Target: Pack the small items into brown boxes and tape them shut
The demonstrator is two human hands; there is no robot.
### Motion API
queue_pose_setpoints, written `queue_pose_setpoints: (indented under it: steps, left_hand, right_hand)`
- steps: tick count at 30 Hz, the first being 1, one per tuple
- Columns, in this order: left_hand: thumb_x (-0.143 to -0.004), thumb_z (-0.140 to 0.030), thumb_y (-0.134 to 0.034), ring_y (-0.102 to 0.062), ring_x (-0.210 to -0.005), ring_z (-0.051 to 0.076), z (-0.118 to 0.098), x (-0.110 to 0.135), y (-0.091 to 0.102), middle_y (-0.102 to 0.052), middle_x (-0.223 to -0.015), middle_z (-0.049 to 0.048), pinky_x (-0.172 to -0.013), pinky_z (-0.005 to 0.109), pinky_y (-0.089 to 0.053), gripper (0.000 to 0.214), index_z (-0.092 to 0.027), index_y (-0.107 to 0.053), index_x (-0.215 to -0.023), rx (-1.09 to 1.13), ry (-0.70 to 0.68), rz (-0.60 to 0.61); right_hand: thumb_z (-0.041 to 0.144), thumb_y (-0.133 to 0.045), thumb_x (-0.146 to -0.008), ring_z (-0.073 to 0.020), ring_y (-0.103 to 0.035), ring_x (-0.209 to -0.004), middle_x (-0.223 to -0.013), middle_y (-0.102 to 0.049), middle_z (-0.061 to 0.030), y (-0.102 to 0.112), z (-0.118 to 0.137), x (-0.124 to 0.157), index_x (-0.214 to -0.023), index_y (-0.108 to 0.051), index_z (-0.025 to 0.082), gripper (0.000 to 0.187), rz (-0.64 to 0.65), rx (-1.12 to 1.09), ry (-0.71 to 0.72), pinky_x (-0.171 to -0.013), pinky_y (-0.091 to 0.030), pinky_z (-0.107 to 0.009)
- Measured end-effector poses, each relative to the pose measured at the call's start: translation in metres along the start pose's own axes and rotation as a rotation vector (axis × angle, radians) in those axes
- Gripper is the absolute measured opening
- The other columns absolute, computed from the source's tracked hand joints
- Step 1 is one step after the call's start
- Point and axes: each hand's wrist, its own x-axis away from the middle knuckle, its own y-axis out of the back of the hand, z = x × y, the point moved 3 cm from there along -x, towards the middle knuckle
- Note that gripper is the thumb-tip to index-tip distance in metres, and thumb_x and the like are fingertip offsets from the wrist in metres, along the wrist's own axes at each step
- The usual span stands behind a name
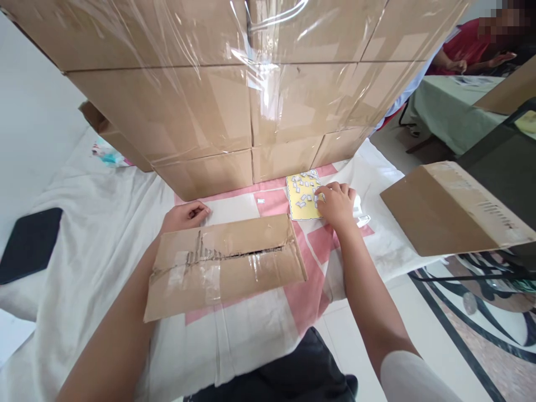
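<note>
Right hand point(335, 204): bending its fingers over the yellow card point(305, 214); whether pinching any of the white pieces point(309, 197), one cannot tell;
Left hand point(186, 216): curling loosely on the cloth point(272, 209); anything inside is not showing;
Yellow card: lying before the taped boxes point(201, 111);
White pieces: seemingly being handled; the next move is probably calling for a light pinch

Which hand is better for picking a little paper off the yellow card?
Probably the right hand: its fingers reach over the yellow card, close to the little papers. The left hand is loosely curled by the cardboard box, farther from the card.
</note>
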Motion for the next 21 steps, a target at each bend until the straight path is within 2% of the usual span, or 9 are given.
queue_pose_setpoints:
  steps: [4,7,10,12,13,17,21]
  left_hand:
    - [-0.086,-0.055,-0.053,-0.048,-0.066,0.015,0.006,-0.002,0.000,-0.056,-0.065,-0.0034,-0.064,0.028,-0.034,0.035,-0.023,-0.067,-0.090,0.042,-0.031,0.000]
    - [-0.085,-0.056,-0.055,-0.050,-0.065,0.016,0.009,-0.002,-0.002,-0.056,-0.065,-0.0020,-0.064,0.029,-0.033,0.034,-0.024,-0.067,-0.088,0.069,-0.040,-0.019]
    - [-0.083,-0.055,-0.058,-0.049,-0.064,0.016,0.007,0.000,-0.002,-0.054,-0.063,-0.0019,-0.063,0.030,-0.032,0.033,-0.024,-0.067,-0.084,0.116,-0.049,-0.047]
    - [-0.081,-0.055,-0.059,-0.048,-0.062,0.016,0.003,0.002,-0.001,-0.053,-0.060,-0.0024,-0.062,0.030,-0.033,0.032,-0.023,-0.067,-0.081,0.164,-0.058,-0.062]
    - [-0.080,-0.054,-0.060,-0.048,-0.062,0.015,0.000,0.002,0.002,-0.054,-0.060,-0.0027,-0.062,0.029,-0.034,0.032,-0.023,-0.067,-0.079,0.196,-0.063,-0.074]
    - [-0.079,-0.048,-0.061,-0.052,-0.069,0.013,-0.012,0.006,0.026,-0.058,-0.066,-0.0041,-0.068,0.026,-0.044,0.027,-0.022,-0.063,-0.078,0.331,-0.067,-0.222]
    - [-0.083,-0.042,-0.060,-0.052,-0.069,0.012,-0.036,0.022,0.066,-0.058,-0.068,-0.0037,-0.069,0.027,-0.046,0.021,-0.021,-0.062,-0.080,0.394,-0.088,-0.439]
  right_hand:
    - [0.018,-0.057,-0.086,-0.0349,-0.050,-0.110,-0.112,-0.068,-0.0154,0.003,0.002,-0.001,-0.094,-0.074,0.021,0.018,0.005,-0.015,-0.019,-0.099,-0.032,-0.052]
    - [0.015,-0.055,-0.086,-0.0329,-0.055,-0.108,-0.108,-0.070,-0.0137,0.007,0.002,-0.002,-0.089,-0.068,0.021,0.014,-0.026,-0.121,-0.045,-0.100,-0.033,-0.051]
    - [0.016,-0.053,-0.086,-0.0262,-0.063,-0.095,-0.093,-0.072,-0.0079,0.015,0.002,-0.003,-0.087,-0.061,0.022,0.010,-0.103,-0.336,-0.089,-0.102,-0.036,-0.049]
    - [0.022,-0.056,-0.086,-0.0230,-0.065,-0.085,-0.085,-0.070,-0.0041,0.019,0.004,-0.003,-0.089,-0.059,0.022,0.004,-0.144,-0.532,-0.110,-0.097,-0.043,-0.046]
    - [0.025,-0.058,-0.085,-0.0225,-0.066,-0.083,-0.081,-0.069,-0.0024,0.021,0.006,-0.002,-0.094,-0.059,0.022,0.009,-0.149,-0.638,-0.106,-0.093,-0.046,-0.043]
    - [0.031,-0.063,-0.083,-0.0212,-0.069,-0.081,-0.079,-0.066,0.0035,0.022,0.027,0.005,-0.129,-0.050,0.024,0.048,-0.055,-1.043,-0.002,-0.082,-0.053,-0.039]
    - [0.034,-0.065,-0.084,-0.0176,-0.067,-0.076,-0.084,-0.065,0.0038,0.019,0.053,0.017,-0.131,-0.047,0.027,0.051,0.056,-1.260,0.098,-0.075,-0.054,-0.036]
